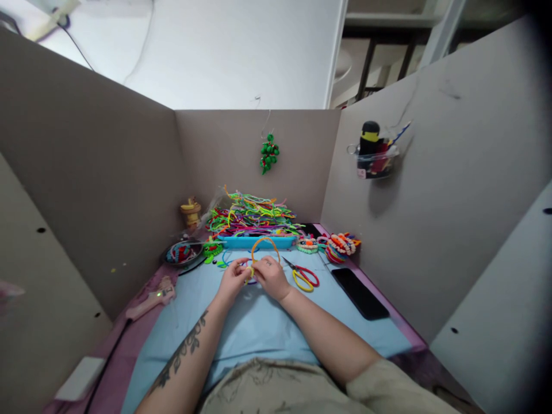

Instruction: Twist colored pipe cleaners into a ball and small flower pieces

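Note:
My left hand (234, 280) and my right hand (271, 278) meet over the light blue mat (259, 328), fingers pinched together. Both hold an orange pipe cleaner (264, 242) that arcs up in a loop above my fingers, with a yellow piece (250, 272) between the two hands. A big heap of bright pipe cleaners (250, 215) lies behind, past a blue tray (256, 242).
Red-and-yellow scissors (304, 277) lie right of my hands, a black phone (359, 293) further right. A pink glue gun (150, 299) rests at the left. Finished coloured pieces (340, 246) and a dark dish (183, 253) sit near the back. Grey partitions enclose the desk.

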### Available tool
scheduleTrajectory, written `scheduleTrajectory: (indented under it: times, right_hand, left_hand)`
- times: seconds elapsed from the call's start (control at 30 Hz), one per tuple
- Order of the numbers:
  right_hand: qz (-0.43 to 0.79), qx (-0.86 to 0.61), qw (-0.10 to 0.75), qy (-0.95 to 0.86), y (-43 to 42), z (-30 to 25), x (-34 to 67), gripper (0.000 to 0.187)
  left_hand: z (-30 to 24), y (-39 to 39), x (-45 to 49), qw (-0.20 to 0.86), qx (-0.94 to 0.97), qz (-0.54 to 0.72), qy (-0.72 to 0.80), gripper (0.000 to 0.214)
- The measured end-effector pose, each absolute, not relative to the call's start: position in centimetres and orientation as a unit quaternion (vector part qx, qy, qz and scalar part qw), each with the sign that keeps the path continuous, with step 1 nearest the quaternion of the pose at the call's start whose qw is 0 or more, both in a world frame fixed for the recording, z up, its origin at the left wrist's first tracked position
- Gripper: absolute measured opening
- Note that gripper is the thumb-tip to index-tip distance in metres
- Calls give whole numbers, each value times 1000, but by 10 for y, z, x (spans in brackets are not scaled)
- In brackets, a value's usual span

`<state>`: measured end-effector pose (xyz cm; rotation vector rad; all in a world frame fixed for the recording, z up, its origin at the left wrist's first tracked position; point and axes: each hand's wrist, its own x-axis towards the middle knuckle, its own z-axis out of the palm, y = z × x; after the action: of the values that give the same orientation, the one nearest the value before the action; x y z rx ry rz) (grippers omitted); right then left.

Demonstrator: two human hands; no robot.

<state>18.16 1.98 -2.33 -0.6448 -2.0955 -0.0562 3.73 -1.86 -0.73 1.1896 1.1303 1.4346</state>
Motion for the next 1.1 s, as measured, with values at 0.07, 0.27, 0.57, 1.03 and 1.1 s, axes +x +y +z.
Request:
scheduleTrajectory:
  times: [0.07,0.27,0.57,1.03,1.1]
  right_hand:
    - [-21,-289,457,-841,19,-22,182,20]
    - [-26,-305,450,-839,14,-19,183,17]
    - [-51,-331,423,-842,11,-11,184,2]
    - [-65,-340,365,-864,10,-15,182,10]
    - [-64,-343,362,-865,11,-16,182,12]
  left_hand:
    - [-9,-17,36,464,486,582,458,53]
    - [-10,-17,36,468,490,575,458,53]
    - [-8,-19,37,466,489,574,462,53]
    - [-20,-14,37,441,528,583,432,46]
    - [-19,-14,36,426,541,576,439,44]
